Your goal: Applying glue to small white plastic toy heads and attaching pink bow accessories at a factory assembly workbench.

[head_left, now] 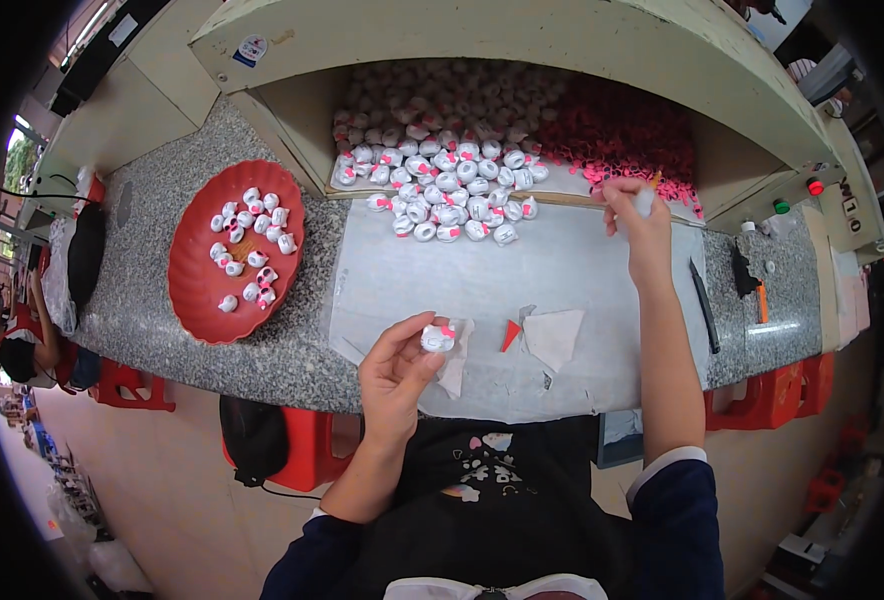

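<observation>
My left hand (394, 375) pinches a small white cat-head piece (438, 338) with a pink bow between thumb and fingers, above the near edge of the paper-covered worktop. My right hand (634, 215) reaches over the pile of small pink pieces (652, 165) at the right of the shelf opening. Held in its curled fingers is a small white bottle (645, 201) with a yellowish tip. The thumb and forefinger come together by the pink pieces; whether they grip one is too small to tell. Many more white cat-head pieces (447, 182) are heaped left of the pink pile.
A red scalloped tray (187, 270) with several cat-head pieces stands on the speckled counter at left. White paper scraps (554, 338) and a red scrap (511, 335) lie on the sheet. A black pen-like tool (703, 305) and an orange-handled tool (762, 302) lie at right.
</observation>
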`<state>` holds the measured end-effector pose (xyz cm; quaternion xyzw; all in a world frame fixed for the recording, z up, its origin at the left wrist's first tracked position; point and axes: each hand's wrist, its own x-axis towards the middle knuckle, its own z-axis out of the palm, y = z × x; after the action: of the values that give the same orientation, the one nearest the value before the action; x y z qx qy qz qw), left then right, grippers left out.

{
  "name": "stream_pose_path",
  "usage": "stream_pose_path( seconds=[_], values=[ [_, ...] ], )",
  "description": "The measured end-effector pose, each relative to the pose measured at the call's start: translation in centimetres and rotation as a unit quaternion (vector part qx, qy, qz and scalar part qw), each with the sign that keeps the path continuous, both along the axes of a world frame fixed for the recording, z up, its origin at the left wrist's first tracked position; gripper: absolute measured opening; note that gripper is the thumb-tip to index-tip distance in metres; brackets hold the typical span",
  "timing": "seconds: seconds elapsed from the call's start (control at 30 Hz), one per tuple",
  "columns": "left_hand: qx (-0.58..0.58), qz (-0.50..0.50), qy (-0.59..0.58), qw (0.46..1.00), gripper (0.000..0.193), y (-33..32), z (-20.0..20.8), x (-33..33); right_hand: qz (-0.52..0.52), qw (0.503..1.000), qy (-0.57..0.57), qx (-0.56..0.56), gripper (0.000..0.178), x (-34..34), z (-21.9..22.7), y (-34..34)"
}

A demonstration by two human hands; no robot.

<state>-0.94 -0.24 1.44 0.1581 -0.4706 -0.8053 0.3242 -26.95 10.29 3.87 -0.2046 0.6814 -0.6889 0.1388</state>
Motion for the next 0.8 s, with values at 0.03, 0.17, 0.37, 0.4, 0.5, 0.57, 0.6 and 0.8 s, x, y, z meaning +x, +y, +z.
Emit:
stream_pose_path(
  seconds=[0.03, 0.17, 0.37, 0.4, 0.5, 0.57, 0.6, 0.8],
  values=[
    [-0.001, -0.006, -0.001, 1.0, 0.036, 0.2, 0.0, -0.1, 0.006, 1.0, -0.003, 0.0, 0.01, 1.1, 0.0, 0.3],
    [0.003, -0.021, -0.01, 1.0, 0.036, 0.7, 0.1, -0.6, 0.059, 0.996, -0.065, -0.027, 0.009, 6.8, 0.0, 1.9],
    [-0.158, -0.022, -0.018, 0.987, 0.034, 1.2, -0.3, -0.9, 0.149, 0.971, -0.168, -0.077, 0.01, 13.8, 0.2, 2.8],
    [-0.162, -0.015, -0.023, 0.986, 0.032, 1.4, -0.2, -0.9, 0.165, 0.966, -0.179, -0.083, 0.01, 14.3, 0.1, 2.7],
    [-0.202, -0.021, -0.052, 0.978, 0.033, 1.5, -0.2, -0.5, 0.207, 0.964, -0.136, -0.098, 0.012, 14.9, -0.3, 2.5],
    [-0.24, -0.014, -0.056, 0.969, 0.032, 1.6, -0.1, -0.4, 0.202, 0.966, -0.137, -0.089, 0.012, 15.4, -0.4, 2.4],
    [-0.279, -0.006, -0.056, 0.959, 0.032, 1.5, -0.1, -0.4, 0.198, 0.968, -0.135, -0.08, 0.013, 15.6, -0.4, 2.4],
    [-0.35, -0.005, -0.066, 0.934, 0.033, 1.5, 0.1, -0.3, 0.173, 0.971, -0.15, -0.064, 0.014, 16.0, -0.7, 2.0]
  ],
)
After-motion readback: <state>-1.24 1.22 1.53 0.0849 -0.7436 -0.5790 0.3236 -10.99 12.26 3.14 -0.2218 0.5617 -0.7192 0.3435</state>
